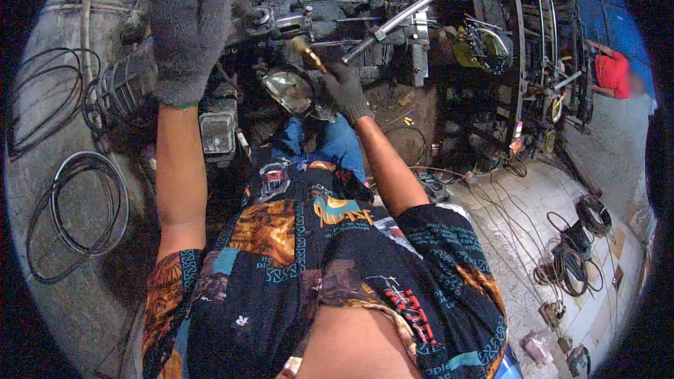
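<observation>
The patterned shirt (281,288) lay closest, and the gloved left hand (191,35) loomed large, raised high toward the upper edge. Its fingers ran up past the top, so I couldn't tell whether they were apart, together or clamped on anything.

Beyond the shirt came the jeans (344,142), with a shiny metal bowl (289,91) tilted just past the knees. What it held, if anything, was unclear. Beside it was the right hand (345,90), also gloved, its fingers closed round a brush (316,61) with a brass-coloured shaft. The bristle end pointed up and away, over the near side of the dark machine (326,10).

Farther out, a silver rod (414,14) lay slantwise across that machine, and a yellow dish (463,52) of metal bits sat off to the right. A person in red (612,76) was well beyond.

By my reading, the job was partway along — the brush was in hand and the rod in place. How much had been brushed, and how much was left, I couldn't make out.
</observation>
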### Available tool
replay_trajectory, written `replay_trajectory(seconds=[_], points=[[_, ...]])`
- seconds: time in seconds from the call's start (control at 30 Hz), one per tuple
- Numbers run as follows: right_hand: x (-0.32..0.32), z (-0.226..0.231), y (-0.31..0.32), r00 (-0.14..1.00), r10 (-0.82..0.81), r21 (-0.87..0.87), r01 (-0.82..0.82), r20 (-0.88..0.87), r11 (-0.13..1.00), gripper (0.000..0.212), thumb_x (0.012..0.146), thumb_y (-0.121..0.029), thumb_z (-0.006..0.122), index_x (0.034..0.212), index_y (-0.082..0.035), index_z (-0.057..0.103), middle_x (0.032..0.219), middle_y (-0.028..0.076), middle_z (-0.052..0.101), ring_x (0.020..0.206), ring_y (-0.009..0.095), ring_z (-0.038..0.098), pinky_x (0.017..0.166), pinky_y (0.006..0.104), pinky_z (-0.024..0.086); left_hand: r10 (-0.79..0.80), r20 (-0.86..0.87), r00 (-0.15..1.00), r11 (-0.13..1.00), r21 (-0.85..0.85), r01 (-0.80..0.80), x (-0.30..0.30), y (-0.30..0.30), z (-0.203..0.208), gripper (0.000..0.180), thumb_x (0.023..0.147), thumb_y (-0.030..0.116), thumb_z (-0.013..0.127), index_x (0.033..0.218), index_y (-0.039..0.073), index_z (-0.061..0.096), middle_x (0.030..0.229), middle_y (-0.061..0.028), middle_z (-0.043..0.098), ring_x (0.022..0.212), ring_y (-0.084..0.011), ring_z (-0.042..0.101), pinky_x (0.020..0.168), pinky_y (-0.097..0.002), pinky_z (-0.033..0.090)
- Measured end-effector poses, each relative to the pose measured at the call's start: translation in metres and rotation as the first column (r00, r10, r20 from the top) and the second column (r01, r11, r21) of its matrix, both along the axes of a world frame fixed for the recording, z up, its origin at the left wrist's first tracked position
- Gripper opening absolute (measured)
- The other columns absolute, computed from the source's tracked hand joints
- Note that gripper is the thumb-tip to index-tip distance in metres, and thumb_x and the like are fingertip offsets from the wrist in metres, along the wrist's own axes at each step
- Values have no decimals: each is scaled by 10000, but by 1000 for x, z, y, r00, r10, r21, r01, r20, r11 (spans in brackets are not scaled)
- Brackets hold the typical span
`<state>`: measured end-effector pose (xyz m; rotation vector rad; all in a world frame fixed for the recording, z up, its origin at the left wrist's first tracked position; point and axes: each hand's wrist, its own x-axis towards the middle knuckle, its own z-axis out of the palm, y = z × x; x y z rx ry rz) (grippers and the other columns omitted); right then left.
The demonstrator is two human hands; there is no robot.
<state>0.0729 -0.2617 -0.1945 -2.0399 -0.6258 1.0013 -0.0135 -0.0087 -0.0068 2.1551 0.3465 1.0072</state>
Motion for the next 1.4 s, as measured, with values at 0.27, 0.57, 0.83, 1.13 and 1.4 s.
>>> replay_trajectory(seconds=[0.27,0.57,0.83,1.13,1.4], points=[[-34,-66,-24,925,236,194,-301,298,934,413,851,-226,679,1234,-71,676,1162,215,698,1094,397,658,946,451,534,53,118,992,998,11,-54,10,-1,-15,227,1015,127,565,1202,11,619,1296,-175,591,1185,-329,598,982,-420,499],[-47,-54,-2,697,444,-145,-445,563,884,393,771,-241,758,1114,-54,709,987,193,687,991,405,628,830,477,506,115,-51,992,944,317,-93,9,3,3,272,993,140,611,1233,15,629,1271,-182,618,1250,-363,562,1088,-453,424],[1,-64,-46,940,39,95,-75,339,993,295,924,-172,684,1176,-19,702,1102,190,720,966,331,694,911,388,529,294,122,948,899,303,-318,14,-13,2,291,984,177,627,1209,-5,653,1273,-191,628,1240,-363,574,1076,-461,438],[97,-95,-112,973,-212,134,199,87,971,341,961,-204,676,1203,36,692,1088,91,720,965,174,660,855,309,535,444,-475,760,872,35,-488,-153,-71,-122,382,1008,235,593,1300,-11,577,1276,-250,610,1187,-385,583,1021,-454,452],[195,-72,-86,965,-234,129,219,117,967,547,919,-258,735,1341,53,581,1201,134,684,1071,211,635,917,332,507,-124,-960,249,423,-278,-862,-306,-216,-373,530,955,483,612,1120,-21,619,901,-256,677,790,-422,662,747,-543,498]])
